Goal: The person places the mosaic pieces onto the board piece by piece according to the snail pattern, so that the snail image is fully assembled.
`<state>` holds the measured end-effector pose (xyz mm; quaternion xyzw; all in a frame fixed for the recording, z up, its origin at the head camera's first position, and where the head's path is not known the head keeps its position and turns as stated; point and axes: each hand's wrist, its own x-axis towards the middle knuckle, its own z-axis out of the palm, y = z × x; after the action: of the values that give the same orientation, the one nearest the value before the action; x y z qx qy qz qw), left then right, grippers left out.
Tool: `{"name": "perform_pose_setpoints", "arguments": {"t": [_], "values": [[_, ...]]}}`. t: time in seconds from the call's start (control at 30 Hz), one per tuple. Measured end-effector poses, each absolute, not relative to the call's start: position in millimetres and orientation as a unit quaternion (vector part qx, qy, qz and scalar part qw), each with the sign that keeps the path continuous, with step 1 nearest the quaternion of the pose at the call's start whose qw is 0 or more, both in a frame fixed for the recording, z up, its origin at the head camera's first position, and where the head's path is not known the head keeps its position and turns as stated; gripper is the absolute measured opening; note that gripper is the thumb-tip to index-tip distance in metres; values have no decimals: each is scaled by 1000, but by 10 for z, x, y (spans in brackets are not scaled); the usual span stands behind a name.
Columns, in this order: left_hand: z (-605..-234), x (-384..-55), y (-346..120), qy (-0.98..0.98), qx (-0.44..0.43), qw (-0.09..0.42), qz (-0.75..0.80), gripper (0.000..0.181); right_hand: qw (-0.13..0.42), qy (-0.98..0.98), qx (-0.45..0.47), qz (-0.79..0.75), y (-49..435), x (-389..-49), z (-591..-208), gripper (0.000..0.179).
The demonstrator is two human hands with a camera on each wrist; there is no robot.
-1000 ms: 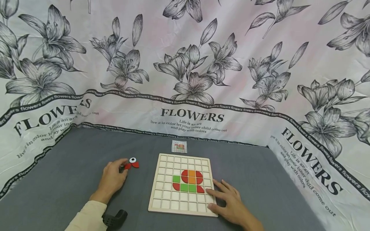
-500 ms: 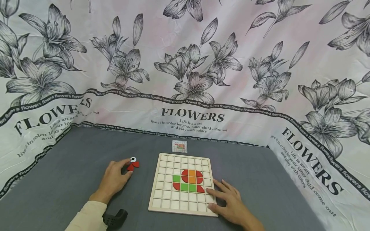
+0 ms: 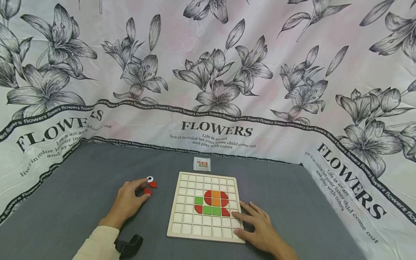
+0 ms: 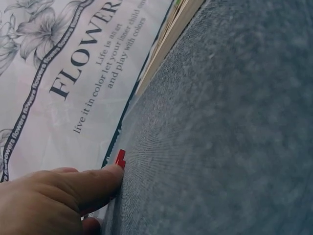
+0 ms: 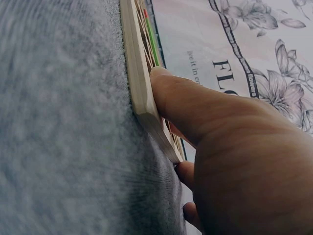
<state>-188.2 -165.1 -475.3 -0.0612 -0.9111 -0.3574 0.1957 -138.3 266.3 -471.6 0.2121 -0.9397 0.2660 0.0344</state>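
Note:
In the head view, my left hand [image 3: 125, 202] reaches to a few loose tiles left of the board. Its index fingertip is at the white tile with a black eye dot [image 3: 150, 178], and its thumb tip is by a red tile [image 3: 148, 191]. A second red tile [image 3: 153, 184] lies just beyond. The left wrist view has the thumb close against red tile edges [image 4: 120, 157]. On the right edge of the wooden grid board [image 3: 185, 233] rests my right hand [image 3: 261, 229], fingers spread. Red, green and orange tiles [image 3: 216, 198] sit in the board's middle cells.
A small printed picture card [image 3: 202, 164] lies behind the board. The grey cloth [image 3: 286, 195] spreads over the table up to the flower-printed curtain [image 3: 216, 133]. A black device [image 3: 130, 245] is strapped at my left wrist.
My left hand moved slightly right over the loose tiles. The nearer red tile shifted a little right and toward me, parting from the other red one. My right hand stayed put.

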Motion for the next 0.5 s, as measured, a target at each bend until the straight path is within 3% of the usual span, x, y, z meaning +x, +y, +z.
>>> {"name": "perform_pose_setpoints", "arguments": {"t": [0.2, 0.5], "values": [[-4743, -1862, -1649, -907, -62, 210, -359, 45, 30, -941, 210, 264, 2657, -1384, -4703, 48], [-4734, -1866, -1585, -887, -82, 279, -358, 38, 16, -945, 198, 260, 2653, -1378, -4697, 50]]}}
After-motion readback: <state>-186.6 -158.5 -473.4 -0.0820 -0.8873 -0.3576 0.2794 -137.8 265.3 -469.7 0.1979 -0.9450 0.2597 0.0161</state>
